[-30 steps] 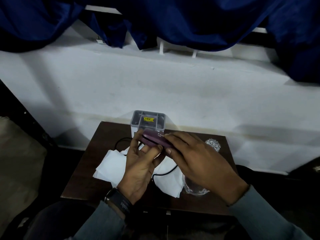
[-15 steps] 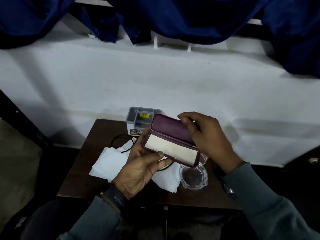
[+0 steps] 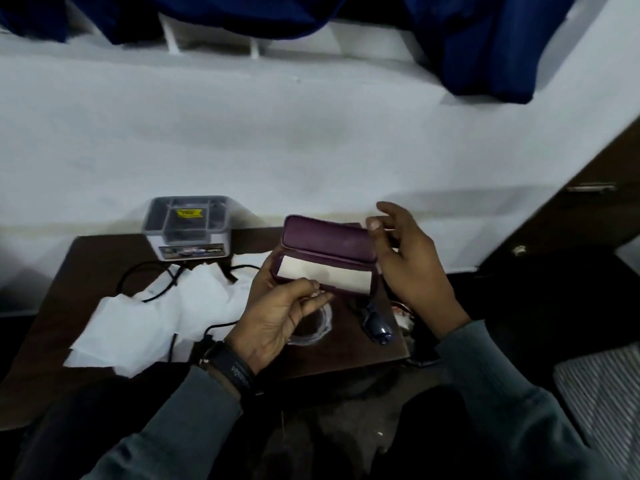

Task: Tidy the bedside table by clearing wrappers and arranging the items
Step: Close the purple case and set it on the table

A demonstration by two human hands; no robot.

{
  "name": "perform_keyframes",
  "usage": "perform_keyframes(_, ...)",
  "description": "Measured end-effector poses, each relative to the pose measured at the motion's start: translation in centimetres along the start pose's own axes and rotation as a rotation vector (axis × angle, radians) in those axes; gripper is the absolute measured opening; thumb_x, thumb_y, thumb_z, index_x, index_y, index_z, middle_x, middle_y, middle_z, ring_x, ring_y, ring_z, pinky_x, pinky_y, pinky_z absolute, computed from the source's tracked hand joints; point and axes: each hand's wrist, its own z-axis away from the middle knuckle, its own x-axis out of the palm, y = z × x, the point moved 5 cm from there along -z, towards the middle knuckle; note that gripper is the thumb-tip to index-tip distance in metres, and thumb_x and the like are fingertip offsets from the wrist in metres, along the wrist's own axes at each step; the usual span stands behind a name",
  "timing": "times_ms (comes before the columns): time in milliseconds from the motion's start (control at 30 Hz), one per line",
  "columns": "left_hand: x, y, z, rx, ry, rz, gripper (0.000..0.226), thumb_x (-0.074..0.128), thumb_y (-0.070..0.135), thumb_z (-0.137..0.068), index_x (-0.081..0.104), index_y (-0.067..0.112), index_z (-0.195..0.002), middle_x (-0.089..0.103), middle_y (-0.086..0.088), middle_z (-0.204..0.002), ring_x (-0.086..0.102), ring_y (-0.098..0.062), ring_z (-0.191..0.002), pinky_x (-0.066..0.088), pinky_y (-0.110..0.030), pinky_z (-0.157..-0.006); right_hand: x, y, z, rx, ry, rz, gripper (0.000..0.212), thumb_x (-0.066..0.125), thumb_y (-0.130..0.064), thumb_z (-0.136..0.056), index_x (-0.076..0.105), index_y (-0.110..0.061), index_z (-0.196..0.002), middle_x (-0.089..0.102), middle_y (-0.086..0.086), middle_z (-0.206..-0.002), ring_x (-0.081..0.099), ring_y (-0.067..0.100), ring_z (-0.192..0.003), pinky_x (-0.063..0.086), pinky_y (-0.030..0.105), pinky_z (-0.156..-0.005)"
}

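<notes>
A purple glasses case (image 3: 329,244) is held open above the dark bedside table (image 3: 86,271), a white cloth lining its lower half. My left hand (image 3: 280,317) grips the case's near left end from below. My right hand (image 3: 412,268) is at the case's right end, its fingers spread and its fingertips by the lid's right corner. White crumpled wrappers (image 3: 152,313) lie on the table's left half with a black cable (image 3: 156,289) running over them. A clear glass ashtray (image 3: 317,327) sits under my left hand, partly hidden. Dark glasses (image 3: 375,327) lie near the table's right edge.
A grey compartment organiser (image 3: 188,225) with a yellow label stands at the table's back left, against the white wall. Small red-and-white objects (image 3: 403,315) lie at the right edge behind my right wrist. Blue curtains (image 3: 485,43) hang above. A striped mat (image 3: 602,407) lies at the lower right.
The shut case has been opened by my right hand lifting its lid while my left hand held the base. My right hand's fingers have since loosened from the lid. The view shifted right.
</notes>
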Motion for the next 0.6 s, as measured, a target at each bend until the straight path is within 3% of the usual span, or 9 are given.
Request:
perform_keyframes(67,0.7,-1.2,-0.8,0.01,0.037,0.023,0.064,0.05,-0.028,-0.086,0.055,0.008,-0.139,0.074,-0.015,-0.095,0.069,-0.032,-0.094,0.065,-0.043,-0.072,-1.9,2.8,0.9,0.093,0.1,0.052,0.031,0.052,-0.032,-0.106,0.058,-0.019,-0.134,0.071,-0.009,-0.114,0.064,-0.005,-0.096,0.041,-0.001,-0.076)
perform_keyframes(133,1.3,-2.2,-1.6,0.031,0.075,0.037,0.061,0.05,-0.027,-0.087,0.056,0.007,-0.137,0.069,-0.019,-0.104,0.064,-0.037,-0.1,0.065,-0.043,-0.073,-2.8,5.8,2.1,0.211,0.106,0.157,0.027,0.057,-0.026,-0.104,0.067,-0.01,-0.123,0.074,0.006,-0.115,0.067,0.013,-0.095,0.044,0.008,-0.075)
perform_keyframes(233,2.3,-3.1,-2.6,0.075,0.106,0.058,0.059,0.05,-0.026,-0.087,0.059,0.009,-0.133,0.068,-0.015,-0.096,0.067,-0.031,-0.092,0.064,-0.052,-0.082,-1.1,9.1,4.6,0.325,-0.122,0.283,0.022,0.067,-0.024,-0.096,0.076,-0.004,-0.097,0.077,0.014,-0.095,0.072,0.025,-0.09,0.053,0.035,-0.079)
perform_keyframes(333,2.9,-3.5,-3.2,0.098,0.12,0.07,0.063,0.05,-0.025,-0.087,0.053,0.007,-0.141,0.067,-0.014,-0.099,0.066,-0.033,-0.098,0.062,-0.053,-0.089,1.6,10.2,6.6,0.344,-0.274,0.376,0.028,0.068,-0.036,-0.094,0.076,-0.011,-0.1,0.07,0.013,-0.101,0.067,0.028,-0.095,0.051,0.033,-0.081)
perform_keyframes(467,3.0,-3.9,-3.1,0.095,0.093,0.024,0.063,0.051,-0.026,-0.087,0.053,0.005,-0.141,0.067,-0.018,-0.11,0.07,-0.032,-0.101,0.061,-0.054,-0.091,3.6,10.3,7.4,0.33,-0.242,0.437,0.033,0.065,-0.037,-0.096,0.069,-0.011,-0.117,0.06,0.012,-0.115,0.058,0.031,-0.106,0.05,0.037,-0.092)
perform_keyframes(600,2.5,-3.6,-3.4,0.088,0.1,0.045,0.06,0.049,-0.026,-0.087,0.059,0.013,-0.13,0.063,-0.015,-0.097,0.059,-0.038,-0.105,0.058,-0.057,-0.093,3.4,10.4,7.0,0.354,-0.179,0.358,0.02,0.066,-0.027,-0.094,0.075,-0.01,-0.102,0.067,0.011,-0.103,0.064,0.028,-0.097,0.053,0.039,-0.085)
